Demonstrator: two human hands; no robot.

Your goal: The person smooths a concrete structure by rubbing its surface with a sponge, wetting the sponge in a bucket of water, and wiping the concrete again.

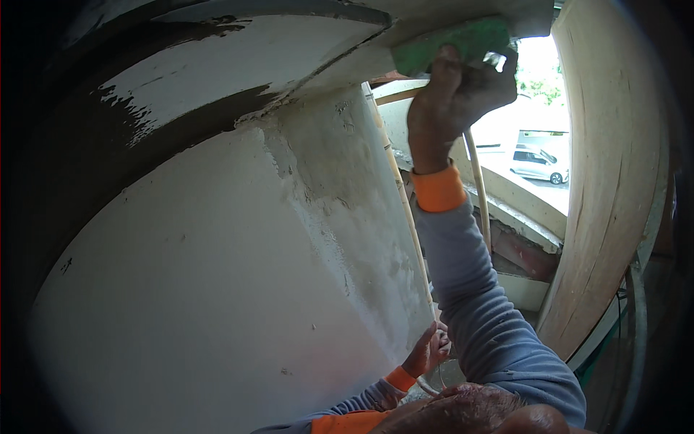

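My right hand (463,90) is raised high, its fingers closed on a green plastering float (452,45). The float lies against the underside of the grey overhead surface (347,61). Low in the middle, my left hand (431,349) has its fingers curled at the lower end of a thin bamboo pole (401,181), which slants up beside the wall. Patchy grey plaster (332,166) covers the wall's edge next to the pole, with a rough pale strip along it. Dark wet-looking plaster (195,141) runs along the curved overhead edge at left.
A smooth white wall (181,282) fills the left. A thick wooden post (603,159) stands at right, beside a metal bar (636,340). Between wall and post, an opening shows a ledge (524,210), another thin pole (477,188) and a silver car (538,165) outside below.
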